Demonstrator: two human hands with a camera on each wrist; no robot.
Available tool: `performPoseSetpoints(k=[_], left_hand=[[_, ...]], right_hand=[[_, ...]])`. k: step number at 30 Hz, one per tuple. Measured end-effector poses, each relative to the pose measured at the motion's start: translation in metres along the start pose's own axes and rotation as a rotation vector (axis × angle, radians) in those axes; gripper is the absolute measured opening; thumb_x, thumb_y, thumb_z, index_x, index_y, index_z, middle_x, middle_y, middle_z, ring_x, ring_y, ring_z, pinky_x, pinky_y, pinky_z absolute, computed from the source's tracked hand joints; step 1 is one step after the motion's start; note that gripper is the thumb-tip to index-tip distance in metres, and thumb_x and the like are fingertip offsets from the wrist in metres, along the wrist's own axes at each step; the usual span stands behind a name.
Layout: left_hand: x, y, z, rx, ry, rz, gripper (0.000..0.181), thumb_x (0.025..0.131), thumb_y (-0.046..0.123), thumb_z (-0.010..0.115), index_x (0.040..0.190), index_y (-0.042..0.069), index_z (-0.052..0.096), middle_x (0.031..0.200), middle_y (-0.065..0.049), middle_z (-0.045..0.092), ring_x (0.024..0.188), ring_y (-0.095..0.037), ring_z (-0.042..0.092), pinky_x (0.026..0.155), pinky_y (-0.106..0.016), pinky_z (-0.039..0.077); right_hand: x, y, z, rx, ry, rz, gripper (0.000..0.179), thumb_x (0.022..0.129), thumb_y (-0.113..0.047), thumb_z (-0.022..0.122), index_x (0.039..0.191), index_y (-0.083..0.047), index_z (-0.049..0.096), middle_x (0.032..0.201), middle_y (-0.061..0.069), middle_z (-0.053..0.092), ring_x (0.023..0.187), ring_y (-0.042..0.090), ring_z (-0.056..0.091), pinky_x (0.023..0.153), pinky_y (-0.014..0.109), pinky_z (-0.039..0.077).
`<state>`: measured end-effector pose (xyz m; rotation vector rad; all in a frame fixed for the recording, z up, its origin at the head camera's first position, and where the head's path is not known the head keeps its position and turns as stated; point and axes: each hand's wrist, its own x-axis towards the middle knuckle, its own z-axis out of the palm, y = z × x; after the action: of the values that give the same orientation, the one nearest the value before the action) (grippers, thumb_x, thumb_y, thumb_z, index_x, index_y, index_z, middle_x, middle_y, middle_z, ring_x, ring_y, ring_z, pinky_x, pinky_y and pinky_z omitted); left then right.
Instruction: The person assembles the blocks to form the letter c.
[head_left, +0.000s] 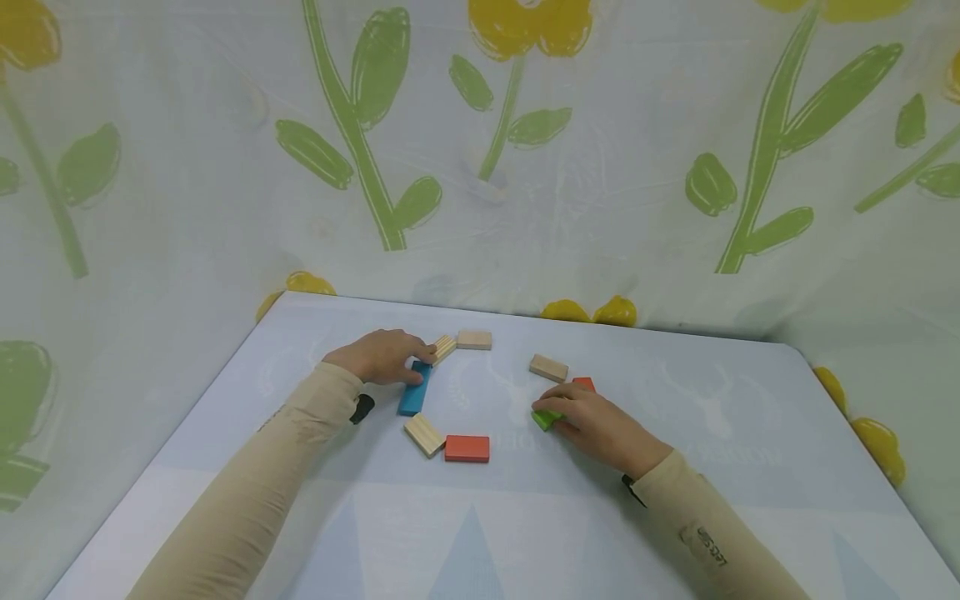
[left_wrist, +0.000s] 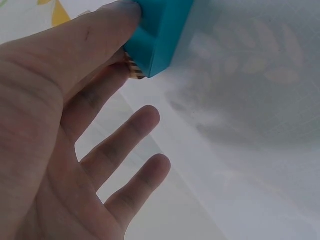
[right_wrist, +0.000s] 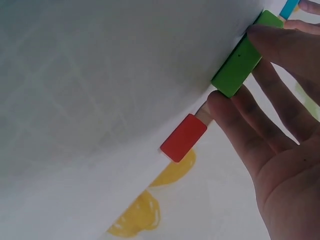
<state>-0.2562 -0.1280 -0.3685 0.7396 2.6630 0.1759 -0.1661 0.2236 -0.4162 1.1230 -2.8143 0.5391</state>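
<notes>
My left hand (head_left: pixel 382 357) pinches the far end of a blue block (head_left: pixel 414 393). In the left wrist view its thumb (left_wrist: pixel 107 25) presses the blue face, while two other fingers stretch out free. A striped wooden block (head_left: pixel 444 350) sits right by its fingertips, partly covered. My right hand (head_left: pixel 596 421) holds a green block (head_left: pixel 546 419) by its sides; in the right wrist view the thumb lies along one edge of the green block (right_wrist: pixel 237 65) and fingertips meet the opposite side. Just beyond that hand is a red block (head_left: pixel 583 384), mostly hidden in the head view.
The blocks form a loose ring on a pale printed table (head_left: pixel 480 533). Plain wooden blocks lie at the back (head_left: pixel 474 340) and back right (head_left: pixel 548 367). Nearer me, a striped wooden block (head_left: pixel 424 436) touches a red block (head_left: pixel 467 448). A flowered curtain (head_left: pixel 600 167) hangs behind.
</notes>
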Motion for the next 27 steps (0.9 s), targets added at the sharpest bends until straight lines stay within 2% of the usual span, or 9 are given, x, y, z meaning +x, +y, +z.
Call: performPoseSetpoints(k=[11, 18, 23, 27], left_hand=[[0.0006, -0.0019, 0.0016, 0.012, 0.004, 0.003, 0.047, 0.096, 0.029, 0.073, 0.14, 0.018, 0.064, 0.15, -0.006, 0.053, 0.138, -0.031, 0.047, 0.114, -0.052, 0.038], [-0.0003, -0.0017, 0.0008, 0.018, 0.006, 0.011, 0.046, 0.096, 0.029, 0.073, 0.139, 0.017, 0.064, 0.149, -0.007, 0.054, 0.138, -0.032, 0.047, 0.113, -0.052, 0.039], [-0.0006, -0.0014, 0.0011, 0.011, 0.006, 0.011, 0.045, 0.096, 0.029, 0.072, 0.139, 0.017, 0.064, 0.149, -0.006, 0.054, 0.139, -0.032, 0.046, 0.115, -0.053, 0.037], [-0.0009, -0.0014, -0.0003, 0.009, 0.002, 0.007, 0.044, 0.096, 0.028, 0.072, 0.139, 0.017, 0.065, 0.149, -0.007, 0.054, 0.14, -0.033, 0.045, 0.115, -0.053, 0.037]], right_hand=[[0.0008, -0.0015, 0.0001, 0.008, -0.004, 0.002, 0.039, 0.084, 0.002, 0.081, 0.12, -0.011, 0.073, 0.118, 0.001, 0.065, 0.113, 0.018, 0.061, 0.093, 0.032, 0.056], [0.0037, -0.0004, -0.0003, 0.001, -0.047, 0.009, 0.039, 0.087, 0.002, 0.077, 0.124, -0.007, 0.07, 0.131, 0.006, 0.063, 0.123, 0.025, 0.059, 0.098, 0.038, 0.054], [0.0053, -0.0001, -0.0001, 0.007, -0.077, 0.02, 0.039, 0.089, 0.002, 0.076, 0.125, -0.007, 0.069, 0.126, 0.004, 0.066, 0.119, 0.022, 0.061, 0.098, 0.037, 0.054], [0.0062, 0.0008, -0.001, -0.006, -0.063, -0.003, 0.038, 0.088, 0.003, 0.076, 0.124, -0.007, 0.07, 0.122, 0.004, 0.067, 0.117, 0.021, 0.061, 0.097, 0.036, 0.055]])
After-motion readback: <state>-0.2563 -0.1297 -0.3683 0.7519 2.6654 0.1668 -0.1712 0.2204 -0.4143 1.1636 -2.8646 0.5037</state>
